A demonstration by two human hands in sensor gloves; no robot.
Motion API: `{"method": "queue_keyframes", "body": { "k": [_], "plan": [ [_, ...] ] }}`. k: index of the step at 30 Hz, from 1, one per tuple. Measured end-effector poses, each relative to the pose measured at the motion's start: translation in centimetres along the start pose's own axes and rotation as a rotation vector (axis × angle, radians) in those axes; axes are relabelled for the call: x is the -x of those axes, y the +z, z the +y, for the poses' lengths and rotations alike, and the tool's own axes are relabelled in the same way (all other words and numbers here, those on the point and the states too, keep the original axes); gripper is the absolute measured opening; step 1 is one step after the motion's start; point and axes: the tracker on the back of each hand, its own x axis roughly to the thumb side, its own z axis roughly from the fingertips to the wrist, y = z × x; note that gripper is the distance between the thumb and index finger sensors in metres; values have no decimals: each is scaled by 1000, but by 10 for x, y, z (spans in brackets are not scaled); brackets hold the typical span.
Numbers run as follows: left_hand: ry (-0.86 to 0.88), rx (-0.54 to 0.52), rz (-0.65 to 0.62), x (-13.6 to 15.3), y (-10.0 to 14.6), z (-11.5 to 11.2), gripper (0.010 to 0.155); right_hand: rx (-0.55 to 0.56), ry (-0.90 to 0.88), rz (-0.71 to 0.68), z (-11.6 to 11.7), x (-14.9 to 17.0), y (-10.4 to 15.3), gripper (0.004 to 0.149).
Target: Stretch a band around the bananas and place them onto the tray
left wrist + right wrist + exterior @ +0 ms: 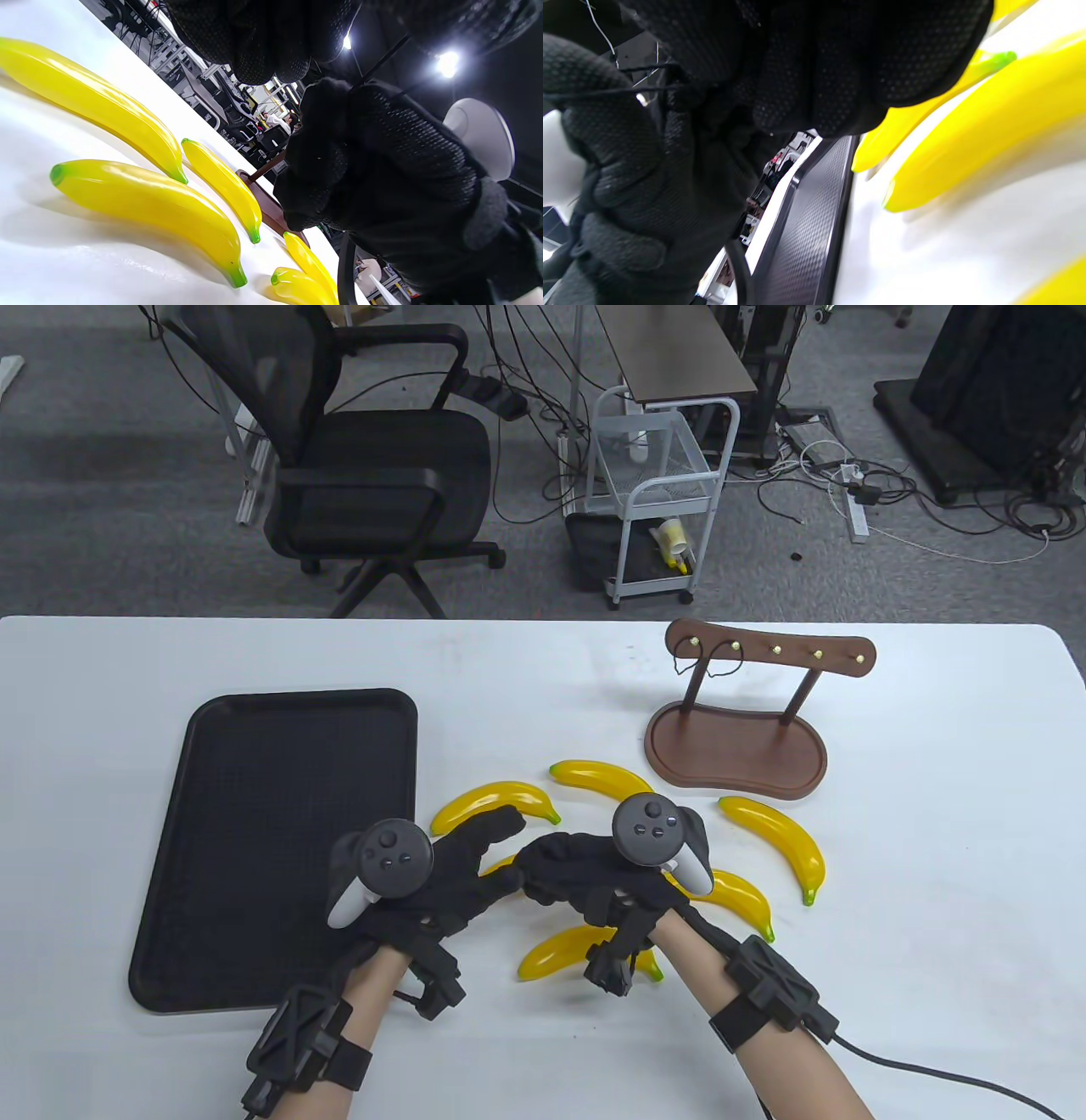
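Hands meet over the middle of the table, right above the scattered bananas. The left hand reaches in with its fingers stretched out long and fairly straight, tips pointing toward the far banana lying beside the tray. The right hand is bunched, fingers curled inward, knuckles pressed close to the left hand's fingertips. A thin black strand, possibly the band, runs taut between the gloves in the left wrist view, and the same kind of fine dark line shows in the right wrist view; whether either hand actually pinches it, I cannot tell, since the black gloves swallow the detail.

Bananas lie loose on the white table: one behind the right hand, one off to the right, one half hidden under the right wrist, one near the front edge, and a sliver of another peeking out between the two hands. None is bundled.

The black tray sits to the left, flat, with nothing resting on its textured surface. Behind the bananas stands a wooden hook rack on its kidney-shaped base, a dark loop dangling from its pegs.
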Motion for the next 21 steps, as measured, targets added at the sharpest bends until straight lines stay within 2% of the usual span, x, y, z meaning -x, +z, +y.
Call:
{"method": "queue_keyframes", "body": {
  "k": [12,21],
  "plan": [
    [137,22,-5,11,0,5,76,125,71,32,-10,0,2,38],
    [182,70,-22,10,-3,1,71,214,109,45,-14,0,4,38]
  ]
}}
